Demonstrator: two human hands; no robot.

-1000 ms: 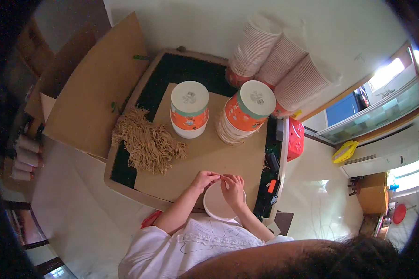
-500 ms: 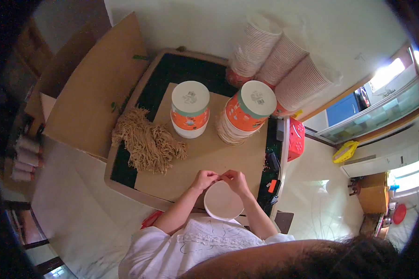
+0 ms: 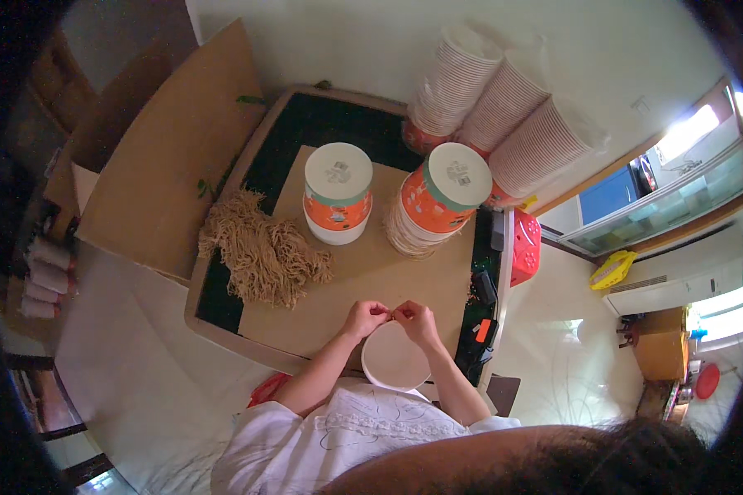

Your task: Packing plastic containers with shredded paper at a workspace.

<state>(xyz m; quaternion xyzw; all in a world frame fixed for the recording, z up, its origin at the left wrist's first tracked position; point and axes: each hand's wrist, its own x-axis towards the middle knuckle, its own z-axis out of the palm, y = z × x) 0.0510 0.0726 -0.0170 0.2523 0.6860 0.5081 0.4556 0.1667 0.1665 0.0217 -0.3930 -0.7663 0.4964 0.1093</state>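
hands: left hand (image 3: 365,315) & right hand (image 3: 415,318) met, fingertips pinched at far rim of white paper bowl (image 3: 395,360).
bowl: held near body, off tabletop (image 3: 363,285) edge, prob. for close rim work.

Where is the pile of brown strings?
The brown string pile lies on the cardboard sheet, to the person's left, beside the orange-and-white cup stack.

Dark-topped table (image 3: 223,309), cardboard sheet (image 3: 351,285) across it, black devices (image 3: 483,289) along right edge.

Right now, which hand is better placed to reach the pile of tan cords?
Left, probably. The left hand sits at the white bowl's rim on the side toward the tan cords; the right hand would have to cross over it.
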